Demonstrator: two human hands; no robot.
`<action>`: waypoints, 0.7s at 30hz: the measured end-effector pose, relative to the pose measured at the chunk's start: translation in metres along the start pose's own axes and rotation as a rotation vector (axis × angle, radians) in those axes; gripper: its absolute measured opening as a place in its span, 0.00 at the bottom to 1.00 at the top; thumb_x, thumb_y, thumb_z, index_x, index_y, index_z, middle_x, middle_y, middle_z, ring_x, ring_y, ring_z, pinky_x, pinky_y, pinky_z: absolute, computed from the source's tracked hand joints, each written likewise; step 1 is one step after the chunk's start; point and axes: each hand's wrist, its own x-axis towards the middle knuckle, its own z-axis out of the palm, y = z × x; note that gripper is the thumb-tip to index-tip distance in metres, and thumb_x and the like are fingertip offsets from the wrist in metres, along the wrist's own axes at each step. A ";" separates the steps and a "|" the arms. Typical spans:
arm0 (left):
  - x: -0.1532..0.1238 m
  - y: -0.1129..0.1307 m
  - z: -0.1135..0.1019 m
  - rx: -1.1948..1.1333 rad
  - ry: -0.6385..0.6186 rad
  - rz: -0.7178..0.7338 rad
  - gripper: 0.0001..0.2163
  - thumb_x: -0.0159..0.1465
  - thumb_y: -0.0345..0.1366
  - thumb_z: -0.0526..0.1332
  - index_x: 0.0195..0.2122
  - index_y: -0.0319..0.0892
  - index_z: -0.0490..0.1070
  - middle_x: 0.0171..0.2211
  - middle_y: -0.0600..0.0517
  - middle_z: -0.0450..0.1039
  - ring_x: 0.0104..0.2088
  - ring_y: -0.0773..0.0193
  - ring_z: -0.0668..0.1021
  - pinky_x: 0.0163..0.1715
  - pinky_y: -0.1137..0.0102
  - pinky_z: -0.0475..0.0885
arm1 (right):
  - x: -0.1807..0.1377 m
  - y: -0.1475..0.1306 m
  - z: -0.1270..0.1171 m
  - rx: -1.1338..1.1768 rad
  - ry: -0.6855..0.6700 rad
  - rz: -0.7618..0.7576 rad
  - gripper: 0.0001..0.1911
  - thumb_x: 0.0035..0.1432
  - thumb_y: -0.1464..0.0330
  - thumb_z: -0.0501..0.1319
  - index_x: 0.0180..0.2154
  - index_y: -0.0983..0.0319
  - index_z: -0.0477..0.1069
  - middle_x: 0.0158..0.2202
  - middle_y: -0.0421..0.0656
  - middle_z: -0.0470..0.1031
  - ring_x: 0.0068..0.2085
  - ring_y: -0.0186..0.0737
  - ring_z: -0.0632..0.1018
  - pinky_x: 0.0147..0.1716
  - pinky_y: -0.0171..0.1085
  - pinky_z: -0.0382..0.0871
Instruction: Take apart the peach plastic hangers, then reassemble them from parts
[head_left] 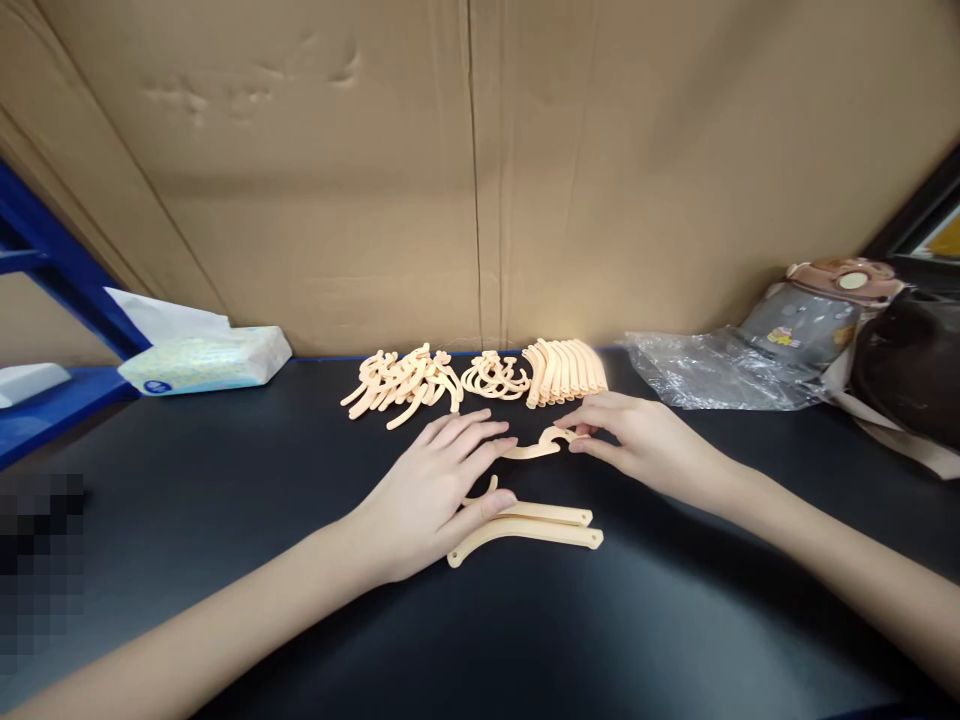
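On the black table [225, 520] my left hand [431, 490] lies flat with fingers stretched out. Its fingertips touch one end of a small peach hook piece [536, 447], and its thumb rests on two long curved peach arm pieces [540, 525] lying side by side. My right hand [637, 440] pinches the other end of the hook piece between thumb and fingers. Behind the hands lie a loose pile of curved peach pieces [401, 385], a small heap of hook pieces [495, 378] and a neat row of stacked pieces [566, 370].
A cardboard wall [480, 170] closes the back. A tissue pack [206, 358] lies at the back left by a blue shelf frame [52, 260]. A crumpled clear plastic bag [716, 370], a drink bottle [814, 315] and a dark bag [911, 365] sit at the right.
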 end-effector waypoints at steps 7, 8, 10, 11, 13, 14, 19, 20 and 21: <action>-0.008 -0.003 0.005 -0.011 -0.121 -0.027 0.25 0.70 0.48 0.45 0.64 0.42 0.55 0.63 0.49 0.60 0.66 0.53 0.54 0.65 0.51 0.42 | -0.001 0.006 0.005 -0.066 0.000 0.009 0.11 0.61 0.65 0.60 0.45 0.57 0.76 0.36 0.41 0.76 0.39 0.40 0.76 0.38 0.39 0.70; -0.008 -0.004 0.005 -0.007 -0.121 -0.026 0.25 0.70 0.48 0.45 0.64 0.42 0.56 0.63 0.49 0.60 0.66 0.53 0.55 0.65 0.51 0.42 | -0.001 0.007 0.005 -0.074 -0.004 0.004 0.11 0.61 0.66 0.60 0.44 0.56 0.76 0.36 0.40 0.76 0.39 0.40 0.76 0.37 0.39 0.70; -0.008 -0.004 0.006 0.002 -0.124 -0.024 0.25 0.70 0.49 0.45 0.64 0.42 0.56 0.63 0.49 0.61 0.66 0.52 0.55 0.65 0.50 0.42 | 0.000 0.006 0.005 -0.086 -0.014 -0.001 0.10 0.61 0.66 0.60 0.43 0.56 0.77 0.36 0.40 0.76 0.39 0.40 0.76 0.37 0.38 0.69; -0.007 -0.005 0.006 0.007 -0.127 -0.022 0.25 0.70 0.49 0.45 0.64 0.42 0.56 0.63 0.49 0.61 0.66 0.52 0.55 0.64 0.49 0.42 | 0.000 0.005 0.005 -0.090 -0.016 -0.002 0.09 0.61 0.66 0.60 0.42 0.56 0.77 0.36 0.40 0.76 0.39 0.40 0.76 0.37 0.38 0.69; -0.007 -0.006 0.007 0.014 -0.129 -0.019 0.25 0.70 0.49 0.44 0.64 0.42 0.56 0.63 0.50 0.61 0.66 0.52 0.54 0.64 0.49 0.42 | 0.000 0.004 0.006 -0.093 -0.021 -0.001 0.08 0.60 0.66 0.60 0.40 0.57 0.77 0.36 0.41 0.75 0.39 0.40 0.76 0.37 0.38 0.69; -0.007 -0.006 0.007 0.017 -0.130 -0.015 0.25 0.70 0.49 0.44 0.64 0.42 0.57 0.63 0.50 0.61 0.66 0.52 0.54 0.64 0.49 0.42 | 0.000 0.004 0.006 -0.094 -0.019 -0.002 0.08 0.60 0.66 0.60 0.40 0.57 0.77 0.36 0.41 0.75 0.39 0.40 0.76 0.37 0.38 0.69; -0.008 -0.007 0.008 0.023 -0.123 0.014 0.26 0.70 0.49 0.45 0.63 0.40 0.57 0.63 0.48 0.60 0.66 0.52 0.54 0.65 0.49 0.42 | 0.000 0.007 0.007 -0.106 -0.024 -0.039 0.11 0.61 0.65 0.60 0.43 0.57 0.77 0.37 0.41 0.74 0.39 0.40 0.75 0.37 0.39 0.69; -0.008 -0.008 0.009 0.024 -0.120 0.022 0.25 0.70 0.49 0.45 0.63 0.40 0.57 0.63 0.48 0.59 0.66 0.52 0.54 0.65 0.49 0.41 | 0.000 0.008 0.007 -0.105 -0.034 -0.048 0.11 0.62 0.64 0.59 0.44 0.57 0.77 0.38 0.42 0.74 0.39 0.40 0.75 0.38 0.39 0.69; -0.008 -0.008 0.009 0.025 -0.115 0.029 0.25 0.70 0.48 0.44 0.64 0.40 0.56 0.64 0.48 0.59 0.66 0.52 0.53 0.65 0.49 0.41 | 0.001 0.009 0.007 -0.104 -0.046 -0.055 0.12 0.63 0.64 0.58 0.45 0.57 0.76 0.38 0.42 0.73 0.39 0.39 0.75 0.38 0.39 0.69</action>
